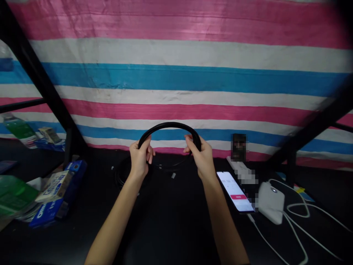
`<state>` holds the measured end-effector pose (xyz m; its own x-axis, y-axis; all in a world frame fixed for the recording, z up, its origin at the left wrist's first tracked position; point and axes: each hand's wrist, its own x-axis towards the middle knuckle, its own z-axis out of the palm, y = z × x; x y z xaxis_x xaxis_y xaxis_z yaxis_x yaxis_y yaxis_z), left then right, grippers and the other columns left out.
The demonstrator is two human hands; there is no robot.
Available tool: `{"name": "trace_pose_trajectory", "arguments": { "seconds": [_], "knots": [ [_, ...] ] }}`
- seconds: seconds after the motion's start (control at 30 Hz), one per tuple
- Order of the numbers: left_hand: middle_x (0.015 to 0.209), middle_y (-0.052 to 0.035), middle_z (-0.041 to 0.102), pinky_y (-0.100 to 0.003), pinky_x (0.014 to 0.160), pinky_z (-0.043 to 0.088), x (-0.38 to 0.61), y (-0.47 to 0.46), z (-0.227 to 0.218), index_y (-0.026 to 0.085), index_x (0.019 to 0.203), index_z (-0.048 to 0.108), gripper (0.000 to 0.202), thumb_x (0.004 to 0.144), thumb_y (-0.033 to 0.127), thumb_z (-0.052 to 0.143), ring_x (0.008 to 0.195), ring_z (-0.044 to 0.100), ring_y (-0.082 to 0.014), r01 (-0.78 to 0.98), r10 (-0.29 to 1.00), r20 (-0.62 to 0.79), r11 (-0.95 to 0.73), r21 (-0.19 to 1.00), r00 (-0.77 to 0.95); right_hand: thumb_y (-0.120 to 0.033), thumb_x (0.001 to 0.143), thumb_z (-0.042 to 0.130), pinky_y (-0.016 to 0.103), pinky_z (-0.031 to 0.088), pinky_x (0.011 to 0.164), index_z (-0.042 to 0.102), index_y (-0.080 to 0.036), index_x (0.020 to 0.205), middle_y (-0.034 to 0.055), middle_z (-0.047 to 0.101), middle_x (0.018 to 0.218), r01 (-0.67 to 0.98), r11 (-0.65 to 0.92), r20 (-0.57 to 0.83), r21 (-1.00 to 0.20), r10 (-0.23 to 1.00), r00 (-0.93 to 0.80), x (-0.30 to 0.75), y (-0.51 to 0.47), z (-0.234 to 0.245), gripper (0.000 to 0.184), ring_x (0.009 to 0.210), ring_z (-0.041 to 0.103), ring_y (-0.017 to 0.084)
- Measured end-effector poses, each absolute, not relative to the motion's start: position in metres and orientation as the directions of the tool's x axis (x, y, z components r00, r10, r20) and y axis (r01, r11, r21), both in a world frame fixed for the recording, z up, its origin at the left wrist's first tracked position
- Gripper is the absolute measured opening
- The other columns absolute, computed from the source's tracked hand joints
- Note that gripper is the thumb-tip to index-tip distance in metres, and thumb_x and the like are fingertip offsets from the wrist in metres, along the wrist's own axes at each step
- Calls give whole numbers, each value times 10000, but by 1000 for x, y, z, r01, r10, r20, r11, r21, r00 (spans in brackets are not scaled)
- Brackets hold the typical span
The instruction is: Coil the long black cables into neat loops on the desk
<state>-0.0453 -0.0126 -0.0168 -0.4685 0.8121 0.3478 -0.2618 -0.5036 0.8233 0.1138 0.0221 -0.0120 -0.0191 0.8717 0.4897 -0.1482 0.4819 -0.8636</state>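
Between my hands I hold up a coiled black cable (171, 125), its loop standing above the dark table. My left hand (142, 154) is closed round the coil's left side, thumb on top. On the opposite side my right hand (200, 154) grips the coil, its thumb pressed along the inner edge. The lower part of the loop hangs between the hands and is hard to make out against the black tabletop. Behind my left wrist lies another dark coil of cable (119, 176), partly hidden by the hand. A small pale scrap (173, 176) rests on the table beyond the hands.
On the right lie a lit phone (234, 191), a white power bank (271, 202) and white charging cords (296, 235). Blue snack packaging (48, 211) and a green bottle (15, 195) are at left. A striped sheet (176, 79) hangs behind, between black frame bars (45, 81).
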Motion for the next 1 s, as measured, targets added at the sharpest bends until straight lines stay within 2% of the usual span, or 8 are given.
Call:
{"name": "trace_pose_trajectory", "arguments": {
  "seconds": [0.13,0.23,0.33,0.4,0.47,0.7,0.83,1.0],
  "knots": [
    [288,86,254,-238,444,358,-36,-8,-22,205,394,350,481,768,360,610,260,277,-58,-312,803,321,-514,799,-503,-350,734,688,197,282,413,651,-179,747,-79,363,474,-271,479,463,-835,878,124,109,13,-9,176,420,340,55],
    [369,43,403,-258,544,414,-31,-2,-31,200,436,415,455,784,434,591,383,433,-100,-181,829,334,-450,874,-448,-365,723,659,213,117,356,671,-171,739,-95,217,453,-346,466,437,-814,884,163,114,7,-4,195,381,164,48],
    [783,-26,639,-290,840,426,-27,8,-44,197,702,599,301,754,493,613,817,599,-171,-32,806,303,-370,928,-508,-354,690,651,224,70,371,688,-164,711,-88,213,449,-341,528,471,-778,849,241,117,2,-2,194,385,137,49],
    [1111,-42,587,-322,998,336,-23,13,-52,230,1012,574,416,706,499,662,1113,507,-207,-53,798,236,-316,947,-554,-323,682,652,222,109,384,699,-169,695,-79,250,447,-342,588,516,-733,808,285,116,-2,-5,161,386,175,51],
    [1206,-65,529,-362,1005,345,-18,15,-56,242,1167,468,593,680,510,675,1187,460,-236,-144,835,135,-247,958,-534,-296,684,645,224,170,399,702,-179,683,-73,273,442,-379,634,562,-674,773,293,111,-6,-9,130,384,214,57],
    [668,-32,605,-317,663,511,-16,2,-32,176,806,583,297,774,466,527,647,627,-184,-634,986,-164,145,760,30,-313,717,602,214,159,372,582,-175,594,-101,192,389,-633,465,576,-620,817,35,101,-2,-15,186,332,157,45],
    [387,60,336,-237,537,468,-29,1,-22,208,478,325,374,736,299,580,436,498,-109,-651,980,-46,-93,753,-194,-383,764,561,202,253,379,519,-185,673,-99,268,423,-620,293,479,-728,864,-154,110,14,-12,223,338,275,54],
    [333,99,199,-193,447,394,-40,0,-21,204,465,280,357,712,218,536,295,206,-49,-526,916,36,-262,809,-400,-412,794,592,216,434,454,474,-233,1101,-56,538,656,-319,400,470,-860,863,-185,122,22,-9,375,462,524,92]
  ]
}}
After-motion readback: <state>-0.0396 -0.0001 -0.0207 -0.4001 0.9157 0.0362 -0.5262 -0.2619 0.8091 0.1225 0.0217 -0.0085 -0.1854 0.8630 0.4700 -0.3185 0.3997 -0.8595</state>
